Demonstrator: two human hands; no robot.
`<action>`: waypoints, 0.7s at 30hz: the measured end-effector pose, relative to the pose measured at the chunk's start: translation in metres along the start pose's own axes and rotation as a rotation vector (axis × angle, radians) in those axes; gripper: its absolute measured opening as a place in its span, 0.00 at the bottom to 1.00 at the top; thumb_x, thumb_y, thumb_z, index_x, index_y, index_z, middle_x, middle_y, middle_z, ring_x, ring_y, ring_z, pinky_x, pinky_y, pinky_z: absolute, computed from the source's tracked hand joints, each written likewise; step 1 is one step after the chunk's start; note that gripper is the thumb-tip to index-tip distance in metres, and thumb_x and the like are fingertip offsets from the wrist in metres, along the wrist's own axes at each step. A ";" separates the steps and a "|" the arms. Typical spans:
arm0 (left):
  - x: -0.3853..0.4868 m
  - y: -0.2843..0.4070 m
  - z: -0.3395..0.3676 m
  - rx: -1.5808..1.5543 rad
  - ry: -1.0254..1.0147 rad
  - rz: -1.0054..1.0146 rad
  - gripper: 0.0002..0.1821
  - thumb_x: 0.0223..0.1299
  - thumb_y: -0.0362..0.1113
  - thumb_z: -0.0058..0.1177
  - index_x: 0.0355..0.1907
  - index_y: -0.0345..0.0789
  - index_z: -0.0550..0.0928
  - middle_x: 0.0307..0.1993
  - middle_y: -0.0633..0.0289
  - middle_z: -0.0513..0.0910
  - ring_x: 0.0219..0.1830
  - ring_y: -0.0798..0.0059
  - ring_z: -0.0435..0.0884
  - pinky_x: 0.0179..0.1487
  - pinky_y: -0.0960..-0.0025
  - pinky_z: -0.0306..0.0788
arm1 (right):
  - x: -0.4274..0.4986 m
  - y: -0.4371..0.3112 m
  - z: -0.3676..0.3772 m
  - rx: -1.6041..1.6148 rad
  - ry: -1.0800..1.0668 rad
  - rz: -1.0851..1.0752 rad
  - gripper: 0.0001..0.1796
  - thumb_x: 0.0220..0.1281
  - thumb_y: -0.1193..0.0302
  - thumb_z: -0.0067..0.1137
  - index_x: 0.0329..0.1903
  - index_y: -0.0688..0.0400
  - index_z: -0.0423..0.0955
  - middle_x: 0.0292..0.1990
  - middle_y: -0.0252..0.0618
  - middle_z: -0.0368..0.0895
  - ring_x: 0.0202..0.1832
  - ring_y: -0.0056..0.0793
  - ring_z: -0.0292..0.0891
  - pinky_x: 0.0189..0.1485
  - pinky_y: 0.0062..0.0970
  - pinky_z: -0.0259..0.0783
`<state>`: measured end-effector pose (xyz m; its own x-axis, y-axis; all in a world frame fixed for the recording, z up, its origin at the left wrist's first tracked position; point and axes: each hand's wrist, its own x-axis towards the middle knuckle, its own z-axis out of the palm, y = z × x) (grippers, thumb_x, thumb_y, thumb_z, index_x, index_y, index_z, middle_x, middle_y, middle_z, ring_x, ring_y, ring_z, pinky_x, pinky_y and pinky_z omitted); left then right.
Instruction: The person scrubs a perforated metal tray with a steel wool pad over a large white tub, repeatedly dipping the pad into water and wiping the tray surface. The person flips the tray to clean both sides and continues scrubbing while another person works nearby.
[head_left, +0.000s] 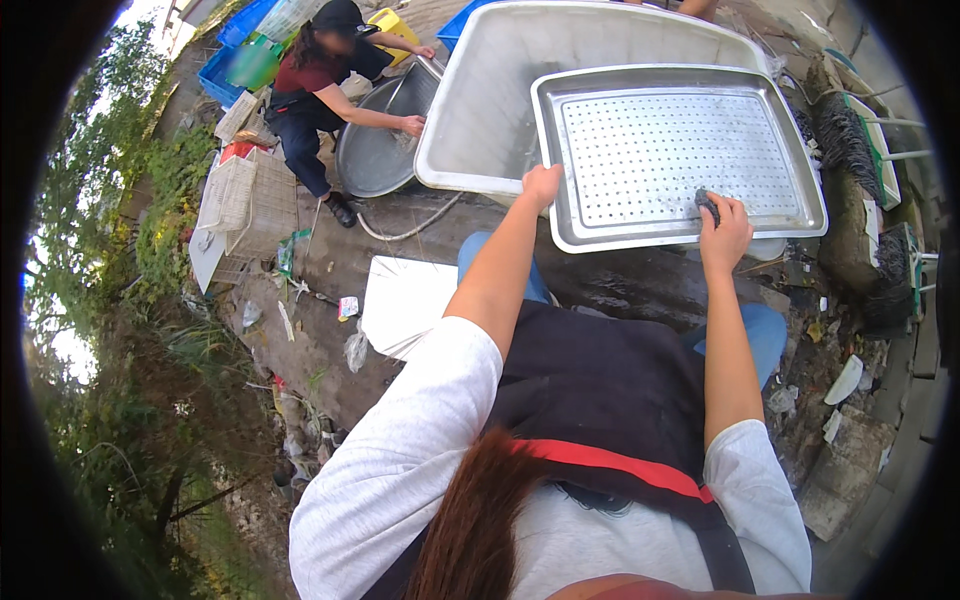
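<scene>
A perforated stainless steel tray (675, 157) lies tilted over the right part of a large white plastic tub (480, 135). My left hand (541, 186) grips the tray's left rim, close to the tub's near edge. In my right hand (726, 229) is a dark metal scouring pad (706, 208), pressed on the tray's perforated bottom near its lower edge. Small dark specks lie on the metal around the pad. The tub's inside is partly hidden behind the tray.
At the upper left a co-worker (330, 97) crouches by a round metal basin (375, 142). White plastic crates (251, 195), a hose (409, 234) and a white board (412, 300) are on the ground at the left. Stiff-bristled brooms (851, 150) and a concrete block (847, 472) are at the right.
</scene>
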<state>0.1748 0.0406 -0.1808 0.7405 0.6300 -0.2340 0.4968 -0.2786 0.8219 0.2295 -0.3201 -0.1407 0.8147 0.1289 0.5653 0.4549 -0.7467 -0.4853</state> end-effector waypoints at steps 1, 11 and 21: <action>0.000 0.001 0.000 0.020 0.002 -0.006 0.32 0.62 0.53 0.49 0.50 0.22 0.83 0.47 0.39 0.85 0.55 0.48 0.82 0.59 0.57 0.73 | 0.000 -0.001 0.001 -0.014 0.025 -0.016 0.14 0.60 0.65 0.69 0.50 0.46 0.84 0.44 0.31 0.78 0.52 0.37 0.76 0.55 0.41 0.66; 0.005 -0.010 0.002 -0.088 -0.024 -0.012 0.33 0.61 0.53 0.52 0.53 0.23 0.82 0.53 0.37 0.83 0.59 0.44 0.79 0.63 0.56 0.70 | -0.004 -0.004 0.002 -0.034 0.064 -0.010 0.14 0.60 0.65 0.69 0.49 0.45 0.84 0.44 0.31 0.78 0.51 0.36 0.76 0.55 0.41 0.65; -0.006 -0.002 -0.001 -0.087 0.005 0.014 0.28 0.60 0.51 0.52 0.49 0.26 0.85 0.49 0.41 0.86 0.56 0.47 0.81 0.60 0.56 0.71 | -0.004 0.001 0.003 -0.010 0.056 -0.013 0.13 0.61 0.63 0.69 0.49 0.46 0.84 0.44 0.31 0.78 0.50 0.36 0.76 0.53 0.40 0.65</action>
<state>0.1687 0.0384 -0.1803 0.7448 0.6302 -0.2195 0.4450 -0.2240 0.8670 0.2275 -0.3189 -0.1457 0.7875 0.1022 0.6078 0.4614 -0.7516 -0.4714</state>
